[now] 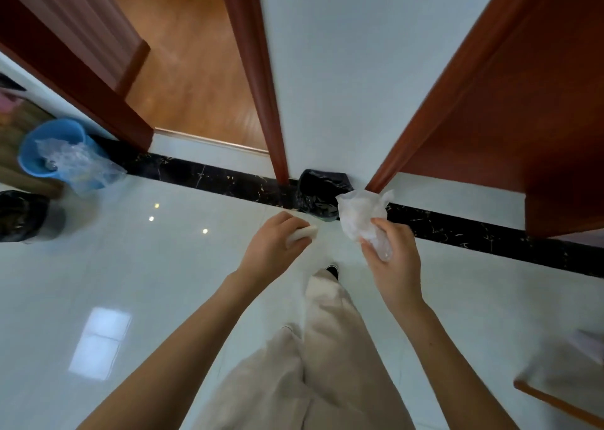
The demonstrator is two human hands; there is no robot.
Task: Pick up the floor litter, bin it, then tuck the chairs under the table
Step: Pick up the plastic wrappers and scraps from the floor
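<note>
My right hand (pixel 394 266) grips a crumpled white tissue (pixel 359 212) together with a bit of clear plastic (pixel 380 248). My left hand (pixel 273 245) is curled round a small white piece of litter (pixel 302 234). Both hands are held out over the glossy white floor. Just beyond them a small bin lined with a black bag (pixel 322 193) stands against the white wall between two brown door frames. The tissue overlaps the bin's right side in the head view.
A blue bucket (pixel 52 147) holding clear plastic stands at the left, with another black-lined bin (pixel 24 215) in front of it. An open doorway (pixel 192 80) leads to a wooden floor. A wooden furniture edge (pixel 555 403) shows at the lower right. My leg and shoe (pixel 331 271) are below.
</note>
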